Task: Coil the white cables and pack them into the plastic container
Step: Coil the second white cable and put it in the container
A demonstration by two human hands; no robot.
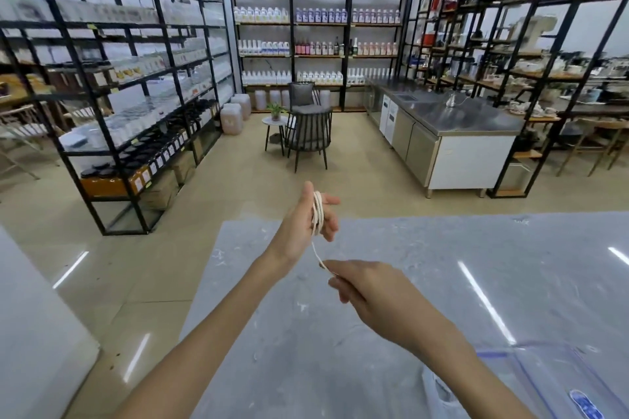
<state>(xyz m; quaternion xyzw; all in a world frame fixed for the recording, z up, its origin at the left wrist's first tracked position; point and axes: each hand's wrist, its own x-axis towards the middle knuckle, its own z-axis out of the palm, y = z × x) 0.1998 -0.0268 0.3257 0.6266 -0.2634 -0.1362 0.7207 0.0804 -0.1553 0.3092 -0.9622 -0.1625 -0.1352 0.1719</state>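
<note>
A white cable (318,214) is wound in several loops around the fingers of my left hand (306,224), which is raised above the far edge of the grey table (442,282). One strand runs down from the coil to my right hand (367,292), which pinches the cable's free end between thumb and fingers, a little below and to the right of the left hand. A clear plastic container (558,381) with a blue rim lies at the bottom right of the table, partly cut off by the frame edge.
Black metal shelving (112,88) full of bottles and jars lines the left, back and right walls. A dark chair (308,136) and small round table stand mid-floor. A stainless steel counter (452,126) stands at right. A white surface (34,333) lies at left.
</note>
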